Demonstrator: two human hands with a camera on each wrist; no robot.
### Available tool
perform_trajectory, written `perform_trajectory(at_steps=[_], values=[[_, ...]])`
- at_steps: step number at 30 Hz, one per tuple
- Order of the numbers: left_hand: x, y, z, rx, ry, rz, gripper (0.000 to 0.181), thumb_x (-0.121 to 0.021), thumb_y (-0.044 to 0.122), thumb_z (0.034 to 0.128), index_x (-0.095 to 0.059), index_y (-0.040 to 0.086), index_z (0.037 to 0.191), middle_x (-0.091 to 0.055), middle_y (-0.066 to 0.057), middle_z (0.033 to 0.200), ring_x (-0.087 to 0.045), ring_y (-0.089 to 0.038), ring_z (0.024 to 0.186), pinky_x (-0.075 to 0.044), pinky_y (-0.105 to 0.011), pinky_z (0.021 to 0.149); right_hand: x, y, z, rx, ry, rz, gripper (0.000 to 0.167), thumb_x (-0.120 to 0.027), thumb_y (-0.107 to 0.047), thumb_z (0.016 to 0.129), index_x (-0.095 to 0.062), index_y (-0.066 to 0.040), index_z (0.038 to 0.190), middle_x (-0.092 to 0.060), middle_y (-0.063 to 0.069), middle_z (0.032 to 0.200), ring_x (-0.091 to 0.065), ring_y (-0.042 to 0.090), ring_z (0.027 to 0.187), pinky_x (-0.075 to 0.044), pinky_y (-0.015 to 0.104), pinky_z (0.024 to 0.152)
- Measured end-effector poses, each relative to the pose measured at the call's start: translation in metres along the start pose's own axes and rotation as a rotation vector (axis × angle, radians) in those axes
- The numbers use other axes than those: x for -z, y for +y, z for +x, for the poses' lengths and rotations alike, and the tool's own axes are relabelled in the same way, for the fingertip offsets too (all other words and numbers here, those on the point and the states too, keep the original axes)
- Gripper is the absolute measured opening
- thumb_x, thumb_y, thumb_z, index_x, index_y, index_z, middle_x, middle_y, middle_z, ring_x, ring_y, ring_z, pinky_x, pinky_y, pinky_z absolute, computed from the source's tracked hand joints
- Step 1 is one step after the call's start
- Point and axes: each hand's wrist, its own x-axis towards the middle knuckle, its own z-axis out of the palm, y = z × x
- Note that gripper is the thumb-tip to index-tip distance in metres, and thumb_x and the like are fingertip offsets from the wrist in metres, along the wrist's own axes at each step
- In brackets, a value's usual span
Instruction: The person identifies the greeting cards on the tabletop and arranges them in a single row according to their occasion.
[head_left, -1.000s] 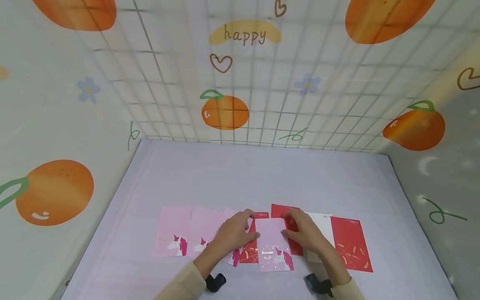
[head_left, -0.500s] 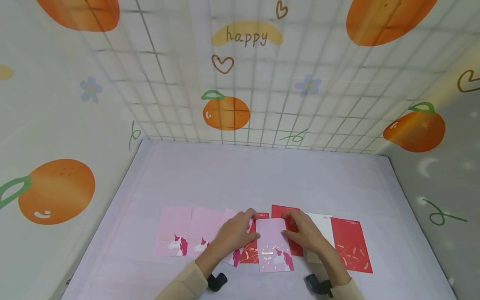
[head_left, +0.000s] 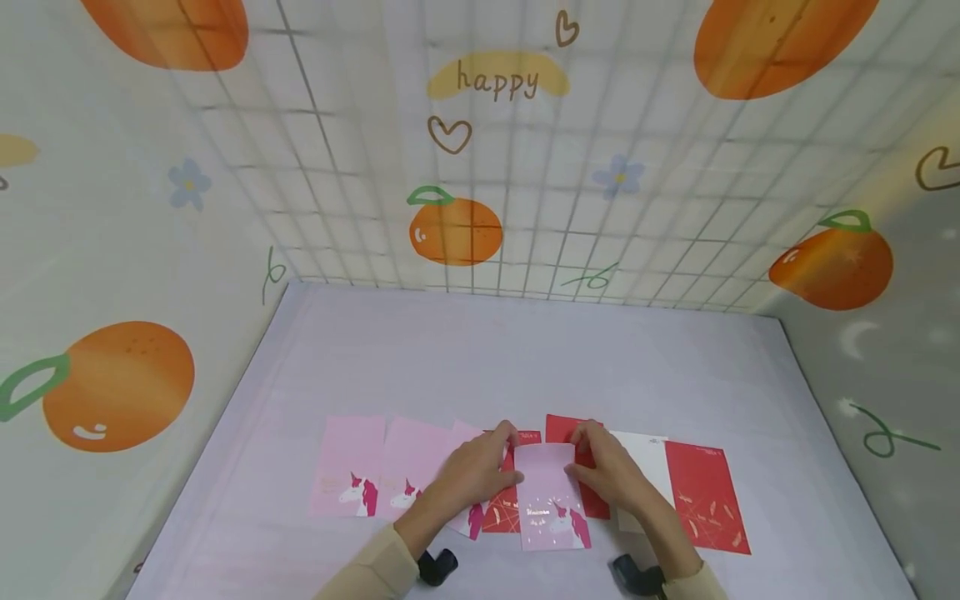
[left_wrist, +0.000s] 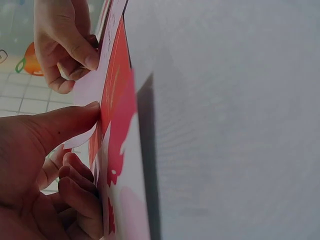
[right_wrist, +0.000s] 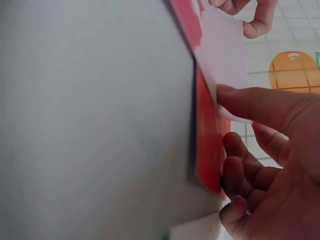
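A pink card with a white and magenta unicorn [head_left: 553, 500] lies in front of the person, its top part bent up as a paler band. My left hand [head_left: 474, 467] pinches its left side near the top, thumb [left_wrist: 75, 120] at the edge. Opposite it, my right hand [head_left: 611, 471] pinches the right side the same way, with the thumb [right_wrist: 245, 100] on the edge and the index finger behind the raised part. Under and beside this card lie a red card [head_left: 501, 508] at the left and another red card [head_left: 595, 500] at the right, both partly covered.
Leftward lie two pink unicorn cards [head_left: 348, 454], [head_left: 408, 450] and a third pink card [head_left: 467, 433], partly under my left hand. Rightward are a white card [head_left: 645, 458] and a red card [head_left: 708, 492]. Black wrist devices [head_left: 437, 568] sit by both wrists. A printed wall [head_left: 360, 192] closes the back.
The top of the middle pink card, flat before, is now bent upward between my hands. Both hands keep nearly the same places; the head view has tilted slightly.
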Motion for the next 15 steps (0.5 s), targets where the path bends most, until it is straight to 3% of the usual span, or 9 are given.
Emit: perform_trajectory(at_steps=[15], values=[[-0.0048,-0.0018,-0.0013,-0.04,-0.005,0.006,0.031,-0.083,0.031,0.0819,-0.059,0.018,0.096,-0.052,0.012,0.072,-0.052,-0.003,0.058,-0.047,-0.02,0.054,-0.0016,0.0009,-0.0058,-0.002,0.014,0.053,0.045,-0.085,-0.013,0.079,-0.05,-0.019,0.107,-0.058,-0.007,0.089,-0.06,0.012,0.076,-0.055,0.025,0.067]])
